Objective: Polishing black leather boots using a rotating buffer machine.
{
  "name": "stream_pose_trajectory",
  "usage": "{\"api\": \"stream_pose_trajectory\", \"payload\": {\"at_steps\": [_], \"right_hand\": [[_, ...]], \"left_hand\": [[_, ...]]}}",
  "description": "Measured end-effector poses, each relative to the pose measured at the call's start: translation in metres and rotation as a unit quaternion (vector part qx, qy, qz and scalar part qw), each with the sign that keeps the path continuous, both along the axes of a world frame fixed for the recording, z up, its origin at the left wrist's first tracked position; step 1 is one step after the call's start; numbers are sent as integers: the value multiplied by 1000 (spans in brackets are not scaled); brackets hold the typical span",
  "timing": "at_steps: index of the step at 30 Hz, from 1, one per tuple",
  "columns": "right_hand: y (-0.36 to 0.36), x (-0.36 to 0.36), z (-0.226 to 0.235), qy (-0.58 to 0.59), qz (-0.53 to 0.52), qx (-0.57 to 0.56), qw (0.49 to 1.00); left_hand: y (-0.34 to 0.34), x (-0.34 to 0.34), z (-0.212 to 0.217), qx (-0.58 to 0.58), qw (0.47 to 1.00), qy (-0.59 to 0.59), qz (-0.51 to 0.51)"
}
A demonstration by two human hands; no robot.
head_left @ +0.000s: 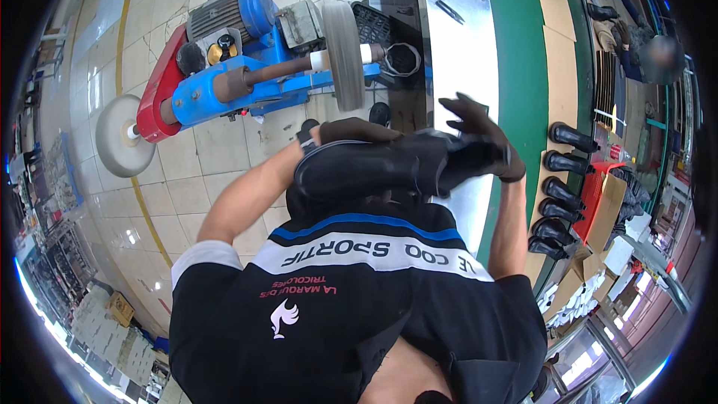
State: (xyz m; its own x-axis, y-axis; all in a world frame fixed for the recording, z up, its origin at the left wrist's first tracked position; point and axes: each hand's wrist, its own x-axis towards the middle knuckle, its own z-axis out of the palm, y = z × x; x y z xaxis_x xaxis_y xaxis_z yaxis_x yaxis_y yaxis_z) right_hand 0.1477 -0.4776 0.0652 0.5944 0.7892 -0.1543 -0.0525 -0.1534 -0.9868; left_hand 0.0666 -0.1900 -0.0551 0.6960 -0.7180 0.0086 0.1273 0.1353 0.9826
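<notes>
Pale floor tiles (pixel 183 187) spread to the left of the black boot (pixel 359 172), which is held up in front of the chest. Its long axis lies crosswise, rounded toe to the left, shaft to the right. Closest to the foot part is the gloved left hand (pixel 355 131), along the boot's far side; its fingers appear to grasp the boot, though their tips are hidden. At the shaft end, the gloved right hand (pixel 482 131) is the nearer one; its fingers are spread and released, pointing away from the boot. Blur hides whether the palm touches the shaft. Beneath that hand, to the boot's right, runs a metal tabletop (pixel 464 52). Ahead of the boot stands a blue machine (pixel 198 97), its grey wheel (pixel 344 60) closest to it. Farther to the boot's right, other black boots (pixel 561 191) are lined up.
</notes>
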Motion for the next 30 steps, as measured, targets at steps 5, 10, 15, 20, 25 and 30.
{"api": "stream_pose_trajectory", "payload": {"at_steps": [5,10,15,20,25,30], "right_hand": [[7,7,-20,18,245,-21,969],[-11,-45,4,247,35,-144,958],[-5,-104,-45,412,-189,-100,886],[58,-153,-78,476,-390,-55,786],[85,-165,-106,-114,-207,-193,952],[120,-117,-168,492,-427,174,739]], "left_hand": [[-19,11,39,-170,880,440,-50],[-13,-42,-13,-205,823,515,125],[-6,-36,-13,-466,715,491,175],[-16,-17,-90,-595,648,473,57],[-9,13,-93,-380,639,617,258],[6,41,-139,-303,647,628,310]]}}
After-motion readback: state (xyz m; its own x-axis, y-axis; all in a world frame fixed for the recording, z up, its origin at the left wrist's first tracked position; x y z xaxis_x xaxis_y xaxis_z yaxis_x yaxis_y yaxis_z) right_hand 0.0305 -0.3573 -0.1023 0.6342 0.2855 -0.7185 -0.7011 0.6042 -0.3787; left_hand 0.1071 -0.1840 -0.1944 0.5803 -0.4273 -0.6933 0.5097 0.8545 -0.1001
